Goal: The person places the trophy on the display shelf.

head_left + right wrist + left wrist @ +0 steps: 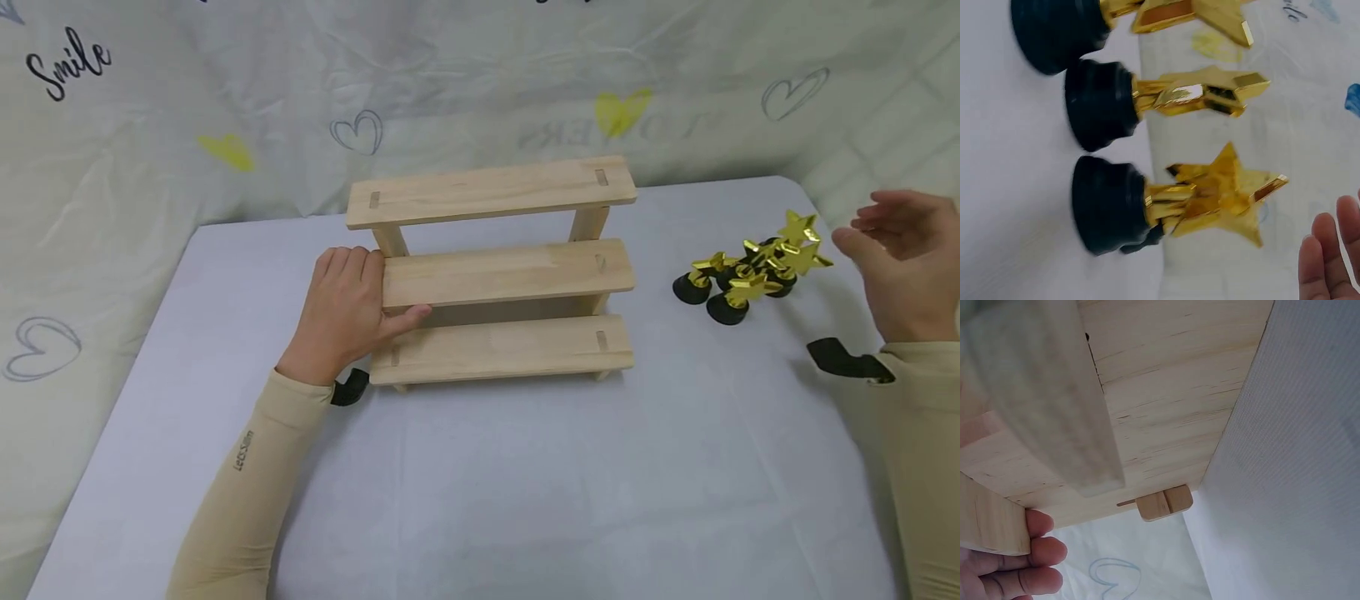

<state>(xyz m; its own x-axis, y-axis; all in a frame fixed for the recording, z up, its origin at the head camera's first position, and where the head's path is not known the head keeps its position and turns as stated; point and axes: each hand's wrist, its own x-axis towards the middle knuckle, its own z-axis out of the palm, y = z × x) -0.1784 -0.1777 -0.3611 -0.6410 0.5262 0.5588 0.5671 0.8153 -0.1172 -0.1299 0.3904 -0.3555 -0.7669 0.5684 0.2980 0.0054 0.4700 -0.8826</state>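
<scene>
A three-tier wooden stepped shelf (510,275) stands on the table in the head view. My left hand (341,308) grips the left end of its middle board, thumb along the front edge. In the left wrist view, fingertips (1047,551) show past a wooden edge. On the right, several star trophies with gold stars and black bases (727,311) stand close together. My right hand (911,262) is raised just right of them, holding nothing, thumb apart from the fingers. The right wrist view shows a trophy (1110,203) upright beside others, with my fingers (1329,256) apart from it.
A white cloth covers the table (525,483). Behind it hangs a pale sheet (465,83) printed with hearts and lettering. The trophies are near the table's right edge, with a gap between them and the shelf.
</scene>
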